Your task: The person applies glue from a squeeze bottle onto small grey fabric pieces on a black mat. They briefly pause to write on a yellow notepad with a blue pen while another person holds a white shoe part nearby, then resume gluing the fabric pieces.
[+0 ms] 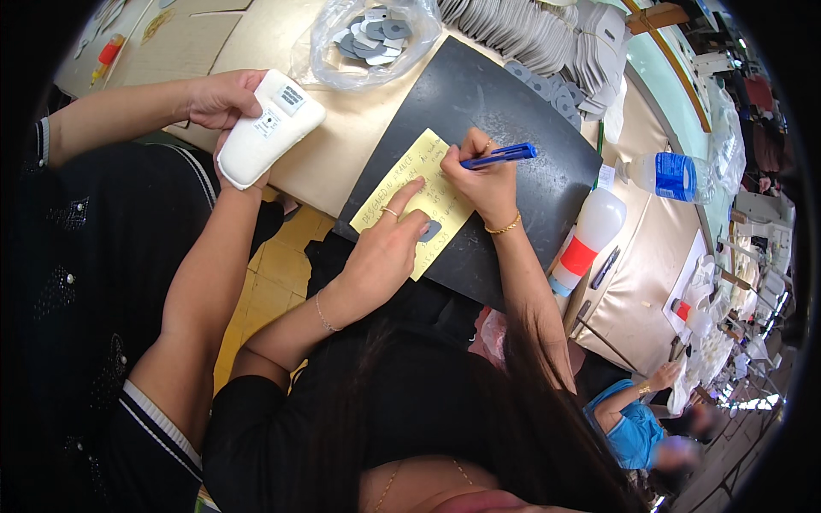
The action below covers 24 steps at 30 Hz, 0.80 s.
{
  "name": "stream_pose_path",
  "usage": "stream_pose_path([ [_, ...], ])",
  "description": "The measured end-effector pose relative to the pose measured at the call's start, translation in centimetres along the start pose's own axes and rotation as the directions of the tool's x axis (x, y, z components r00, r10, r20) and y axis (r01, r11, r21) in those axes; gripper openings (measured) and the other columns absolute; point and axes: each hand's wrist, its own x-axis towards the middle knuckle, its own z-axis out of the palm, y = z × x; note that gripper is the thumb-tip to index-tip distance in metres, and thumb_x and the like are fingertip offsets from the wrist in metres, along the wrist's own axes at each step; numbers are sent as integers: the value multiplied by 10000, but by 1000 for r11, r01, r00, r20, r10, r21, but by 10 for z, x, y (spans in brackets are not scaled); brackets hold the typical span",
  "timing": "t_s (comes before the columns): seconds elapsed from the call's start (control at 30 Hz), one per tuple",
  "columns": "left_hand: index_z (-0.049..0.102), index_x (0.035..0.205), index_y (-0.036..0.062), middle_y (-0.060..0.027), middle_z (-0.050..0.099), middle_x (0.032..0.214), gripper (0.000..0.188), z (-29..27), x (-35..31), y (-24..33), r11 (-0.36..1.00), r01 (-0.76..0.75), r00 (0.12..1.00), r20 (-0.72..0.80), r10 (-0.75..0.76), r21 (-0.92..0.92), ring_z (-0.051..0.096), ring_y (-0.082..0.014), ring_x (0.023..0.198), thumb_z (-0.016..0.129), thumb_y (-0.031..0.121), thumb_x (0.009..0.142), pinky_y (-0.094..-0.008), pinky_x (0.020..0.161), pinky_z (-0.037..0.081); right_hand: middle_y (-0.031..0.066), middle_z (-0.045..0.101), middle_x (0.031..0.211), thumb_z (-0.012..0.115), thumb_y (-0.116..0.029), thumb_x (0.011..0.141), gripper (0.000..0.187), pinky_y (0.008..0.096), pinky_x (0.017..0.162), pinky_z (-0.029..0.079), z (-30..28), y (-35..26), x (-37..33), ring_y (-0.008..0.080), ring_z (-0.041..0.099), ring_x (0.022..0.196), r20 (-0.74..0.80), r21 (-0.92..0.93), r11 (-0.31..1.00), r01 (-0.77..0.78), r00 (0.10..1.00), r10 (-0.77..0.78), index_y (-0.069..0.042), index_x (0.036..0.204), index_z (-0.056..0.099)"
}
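My right hand [489,181] is closed around a blue pen [503,156] above a yellow sheet of paper [395,198] with handwriting on it. The pen's writing end is hidden by my fingers. My left hand [376,261] rests on the lower part of the sheet, index finger stretched across the writing. By its thumb tip lies a small grey piece [432,231], partly covered. The sheet lies on a black mat [462,85]. At the left another person's hands [224,101] hold a white padded piece [275,128] with small labels on it.
Behind the mat stands a clear plastic bag [321,64] of grey cut pieces. Stacked grey pieces [522,30] line the far right. A white bottle with a red band [590,231], a water bottle [676,177] and another pen [605,268] lie right. A person in blue [634,427] sits farther right.
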Motion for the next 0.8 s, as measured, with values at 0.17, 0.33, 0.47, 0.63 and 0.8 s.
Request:
stream_pose_path([
  [0.17,571,882,-31,-167,446,1363,81,-1,1,2,1000,23,1000,12,-23,-11,631,-301,759,553,47,897,-369,673,494,21,361,498,670,-83,729,312,261,433,301,0,-8,0,71,334,467,23,-26,1000,-9,1000,9,-40,588,395],
  [0.33,572,878,-29,-164,448,1360,80,-1,1,2,1000,2,1000,5,-2,4,622,-324,843,556,47,895,-383,715,490,19,360,503,671,-77,732,320,265,429,293,-2,2,3,72,320,466,-87,89,996,-6,996,14,-35,581,391],
  [0.47,576,886,-31,-163,448,1361,77,-1,1,1,1000,3,1000,8,-3,3,615,-333,892,561,45,892,-386,736,488,20,363,502,662,-53,728,315,265,429,294,-3,3,5,74,327,466,-59,6,1000,-8,998,8,-32,576,387],
  [0.63,582,893,-34,-165,446,1361,81,-2,1,3,1000,31,999,27,-31,4,606,-337,938,563,45,890,-388,756,486,29,363,501,655,-40,718,314,273,426,298,-1,5,5,89,330,456,-48,5,1000,-4,999,4,-32,574,377],
  [0.8,580,888,-34,-167,448,1358,83,-2,1,3,1000,16,1000,23,-17,3,600,-339,956,560,46,891,-387,767,486,34,362,504,653,-36,713,310,276,426,302,-2,6,5,95,328,454,-60,-14,999,31,998,-32,-31,575,375],
])
